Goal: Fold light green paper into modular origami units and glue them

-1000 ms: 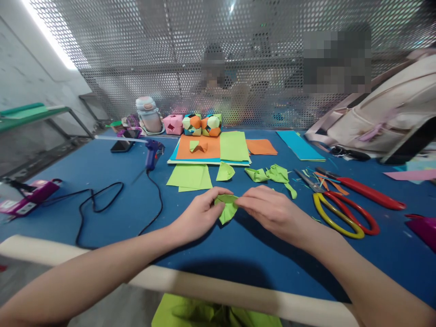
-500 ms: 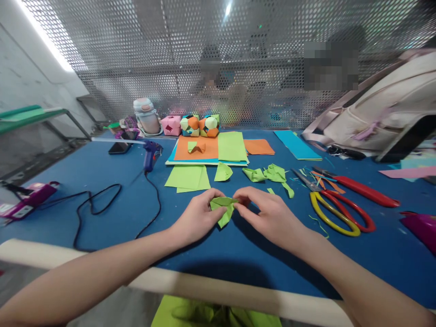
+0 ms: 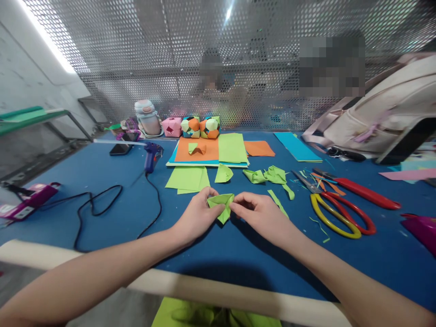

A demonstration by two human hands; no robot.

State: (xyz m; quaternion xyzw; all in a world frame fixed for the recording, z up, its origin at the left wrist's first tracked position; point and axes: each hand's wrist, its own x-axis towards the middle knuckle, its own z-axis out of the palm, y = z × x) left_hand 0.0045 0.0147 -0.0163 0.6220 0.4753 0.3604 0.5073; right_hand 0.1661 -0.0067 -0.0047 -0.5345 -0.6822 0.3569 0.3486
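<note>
A small folded piece of green paper is held between both hands above the blue table, its sides forming a shallow pocket with a point towards me. My left hand pinches its left side, thumb in front and fingers behind. At its right edge, my right hand is closed, thumb and index finger pinching the paper. Beyond the hands lie a folded green piece, some twisted green folded paper and a stack of flat green sheets.
Yellow-and-red-handled scissors and red-handled pliers lie right, among paper scraps. A blue glue gun with a black cord stands left. Paper balls, coloured sheets, a bottle and a pale backpack line the back.
The green paper has turned slightly, its upper edge now wider and more open. My right hand has shifted a little down and left along its right edge.
</note>
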